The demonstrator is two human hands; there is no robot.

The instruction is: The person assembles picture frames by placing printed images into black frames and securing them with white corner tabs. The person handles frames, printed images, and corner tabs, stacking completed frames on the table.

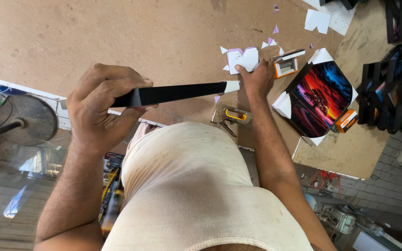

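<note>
With the left hand clenched around a black strip, the right hand pins the white cut piece under its fingertips, ready for alignment.

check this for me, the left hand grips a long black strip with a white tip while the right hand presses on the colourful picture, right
Not quite. In the head view the right hand presses on the small white paper piece, not the colourful picture, which lies apart beside it. The left hand does grip the black strip.
</note>
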